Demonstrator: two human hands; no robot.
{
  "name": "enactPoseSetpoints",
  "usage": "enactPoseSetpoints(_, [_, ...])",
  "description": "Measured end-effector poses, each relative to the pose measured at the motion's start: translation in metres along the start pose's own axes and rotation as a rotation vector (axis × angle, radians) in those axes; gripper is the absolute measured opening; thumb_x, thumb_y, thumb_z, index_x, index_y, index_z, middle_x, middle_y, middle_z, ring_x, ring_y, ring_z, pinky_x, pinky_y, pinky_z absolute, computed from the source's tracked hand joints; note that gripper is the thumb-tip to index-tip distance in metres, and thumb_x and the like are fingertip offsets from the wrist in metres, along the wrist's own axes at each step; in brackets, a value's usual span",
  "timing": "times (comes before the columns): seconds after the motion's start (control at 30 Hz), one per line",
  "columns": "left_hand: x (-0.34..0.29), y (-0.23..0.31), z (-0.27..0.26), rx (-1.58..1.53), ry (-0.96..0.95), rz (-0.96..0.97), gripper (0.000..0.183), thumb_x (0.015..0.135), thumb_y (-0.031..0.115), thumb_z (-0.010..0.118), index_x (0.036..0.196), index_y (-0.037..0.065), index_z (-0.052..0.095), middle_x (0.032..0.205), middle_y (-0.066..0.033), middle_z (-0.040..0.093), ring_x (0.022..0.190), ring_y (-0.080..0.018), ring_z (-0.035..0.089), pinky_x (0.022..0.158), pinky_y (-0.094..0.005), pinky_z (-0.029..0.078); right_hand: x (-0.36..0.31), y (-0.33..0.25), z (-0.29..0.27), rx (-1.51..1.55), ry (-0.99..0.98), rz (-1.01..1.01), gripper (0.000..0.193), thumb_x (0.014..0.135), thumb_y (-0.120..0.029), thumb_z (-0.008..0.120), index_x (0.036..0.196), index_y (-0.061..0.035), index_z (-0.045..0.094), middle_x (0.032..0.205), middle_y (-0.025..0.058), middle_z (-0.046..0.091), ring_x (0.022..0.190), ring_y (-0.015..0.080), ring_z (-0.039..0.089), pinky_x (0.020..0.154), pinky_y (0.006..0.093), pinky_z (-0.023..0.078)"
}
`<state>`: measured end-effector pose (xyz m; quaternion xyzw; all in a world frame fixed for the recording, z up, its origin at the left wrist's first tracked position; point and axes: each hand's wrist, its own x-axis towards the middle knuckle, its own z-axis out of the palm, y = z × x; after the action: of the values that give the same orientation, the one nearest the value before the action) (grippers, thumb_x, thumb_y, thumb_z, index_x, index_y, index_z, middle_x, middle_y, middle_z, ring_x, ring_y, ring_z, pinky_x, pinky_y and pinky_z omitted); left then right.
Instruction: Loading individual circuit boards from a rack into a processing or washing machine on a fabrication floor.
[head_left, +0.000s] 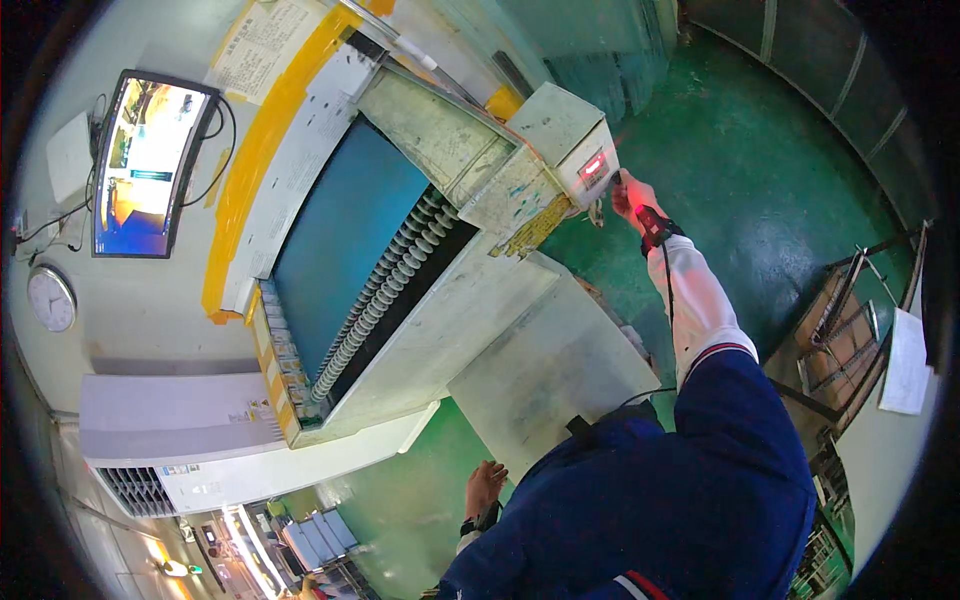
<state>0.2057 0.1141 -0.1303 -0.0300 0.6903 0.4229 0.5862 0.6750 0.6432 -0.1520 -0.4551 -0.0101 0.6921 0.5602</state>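
My right hand (634, 196) is stretched forward to the side of a pale control box (568, 140) with a lit red display. Its fingers are closed at the box's edge, around a small dark part too small to make out. A red and black device is strapped to that wrist. Down at my left side hangs my left hand (485, 488), its fingers loosely bent and apart, with nothing seen in it. The box sits at the corner of a conveyor machine (400, 330), which has a blue bed (345, 235) and grey ridged rollers (385, 290).
A flat grey metal panel (550, 350) stands below the machine, close to my body. On the wall are a screen (150, 165) and a round clock (51, 298). A white air conditioner (190, 420) stands beyond. Metal racks (850, 320) are at the right, over green floor.
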Motion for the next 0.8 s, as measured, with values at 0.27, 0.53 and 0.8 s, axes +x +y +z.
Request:
enactPoseSetpoints(0.27, [0.01,-0.003,-0.006,0.047,0.029,0.014,0.043,0.094,0.031,0.047,0.119,-0.005,0.042,0.108,-0.0204,0.057,0.092,-0.0324,0.059,0.069,-0.038,0.051,0.006,0.002,-0.004,-0.082,0.055,-0.023,0.032,0.087,-0.036,0.059,0.072,-0.0098,0.05,0.055,-0.003,0.046,0.045,0.0106,0.044,0.042,0.0267,0.038])
enactPoseSetpoints(0.53, [0.009,-0.003,-0.001,0.033,0.041,0.009,0.047,0.093,0.031,0.049,0.121,-0.005,0.041,0.109,-0.0207,0.057,0.092,-0.0325,0.059,0.068,-0.0377,0.05,0.002,0.002,-0.01,-0.105,0.054,-0.018,0.038,0.086,-0.043,0.059,0.068,-0.0118,0.047,0.057,-0.0009,0.048,0.047,0.0128,0.048,0.043,0.028,0.038])
enactPoseSetpoints(0.8, [0.017,0.001,-0.007,0.057,0.046,-0.02,0.046,0.093,0.032,0.049,0.121,-0.004,0.043,0.11,-0.0209,0.057,0.092,-0.0327,0.06,0.067,-0.0379,0.05,0.005,0.007,-0.014,0.034,-0.108,0.003,0.037,0.091,-0.042,0.051,0.068,-0.0133,0.046,0.057,-0.0028,0.045,0.047,0.0122,0.044,0.044,0.0253,0.036])
